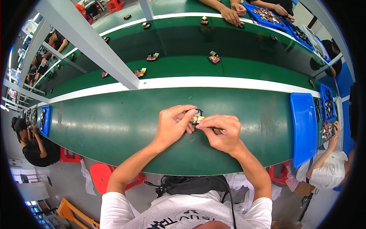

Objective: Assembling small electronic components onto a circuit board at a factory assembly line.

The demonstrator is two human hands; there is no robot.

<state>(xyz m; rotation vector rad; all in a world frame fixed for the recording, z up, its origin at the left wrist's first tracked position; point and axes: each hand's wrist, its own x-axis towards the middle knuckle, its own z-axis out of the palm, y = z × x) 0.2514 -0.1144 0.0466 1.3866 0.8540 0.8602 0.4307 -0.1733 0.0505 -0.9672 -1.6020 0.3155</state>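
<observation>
In front of me, above the green worktop (114, 122), my left hand (171, 124) pinches a small black-framed part (198, 113) with a light inside face and a yellow-and-white piece on it. The thumb and fingers of my right hand (223, 131) are pressed together at the part's right lower edge, by the yellow piece. Whether those fingertips grip the yellow piece or the frame itself is too small to make out. My left fingers cover much of the part's left side.
Beyond a white rail (228, 83), similar small parts lie on a dark green conveyor belt (183, 45). A grey post (87, 42) slants across at the left. A blue tray (304, 129) lies at the right. Co-workers' hands (230, 15) work across the belt; others sit at both sides.
</observation>
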